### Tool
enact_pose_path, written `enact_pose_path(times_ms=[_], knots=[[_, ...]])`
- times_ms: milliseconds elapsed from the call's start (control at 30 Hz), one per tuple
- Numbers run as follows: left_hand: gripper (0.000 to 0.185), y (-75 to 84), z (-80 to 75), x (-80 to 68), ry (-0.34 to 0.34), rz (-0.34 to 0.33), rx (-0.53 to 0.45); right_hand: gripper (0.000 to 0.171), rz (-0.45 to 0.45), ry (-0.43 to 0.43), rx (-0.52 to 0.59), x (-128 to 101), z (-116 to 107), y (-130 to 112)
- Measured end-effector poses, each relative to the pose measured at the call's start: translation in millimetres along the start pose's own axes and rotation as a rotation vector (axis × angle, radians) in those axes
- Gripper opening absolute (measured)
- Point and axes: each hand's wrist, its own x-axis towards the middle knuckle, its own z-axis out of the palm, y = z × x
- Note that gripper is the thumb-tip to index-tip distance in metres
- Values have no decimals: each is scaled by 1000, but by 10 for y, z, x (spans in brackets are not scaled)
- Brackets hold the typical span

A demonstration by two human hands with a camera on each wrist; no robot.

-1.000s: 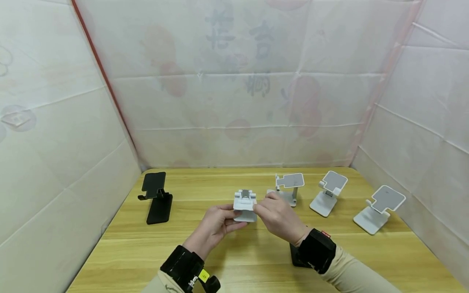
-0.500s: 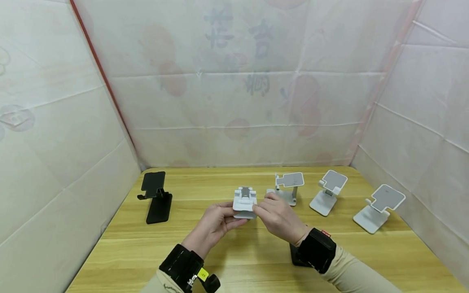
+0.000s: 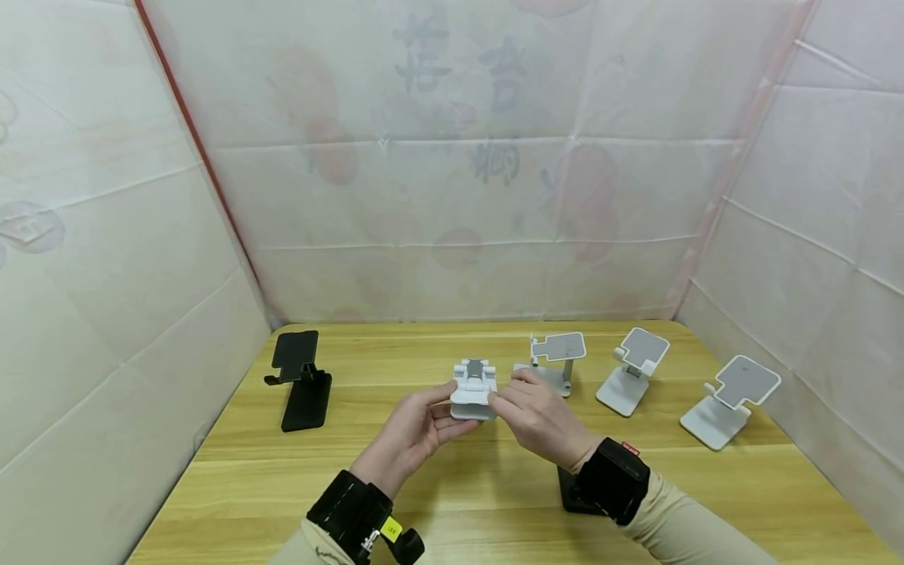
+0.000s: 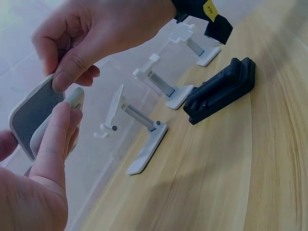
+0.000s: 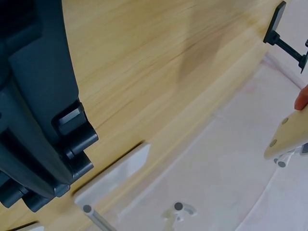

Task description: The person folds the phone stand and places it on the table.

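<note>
Here it is, the small white hinged stand with a grey pad [image 3: 474,384], held up above the pale wood-grain table [image 3: 212,486], right between the two hands! The left hand [image 3: 412,435] grips it, thumb at the upper plate's edge, fingers under the lower plate [image 3: 472,413], seemingly to steady both; the right hand [image 3: 540,416] pinches the upper plate's near corner, thumb on the grey pad, presumably for fine control of that edge. Over to the right, three white stands with tilted grey-faced plates [image 3: 623,392] sit apart, probably so nothing knocks; an open black stand [image 3: 307,402] stands far left, and a folded black stand [image 4: 219,91] lies by the right forearm, maybe for easy reach
</note>
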Motion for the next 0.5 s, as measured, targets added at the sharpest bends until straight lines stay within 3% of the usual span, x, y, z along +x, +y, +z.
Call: enact_pose_path(times_ms=[167,300,400,500], knots=[[50,-10,-1,-7,2,6,20,30,1,16,23,-12,12,-1],[48,-21,-1,3,-14,27,46,22,44,40,107,-51,15,-8],[46,-26,5,9,-18,40,57,22,111,57,196,-79,16,-21],[45,-27,21,24,-19,39,55,19,233,67,291,-108,21,-36]])
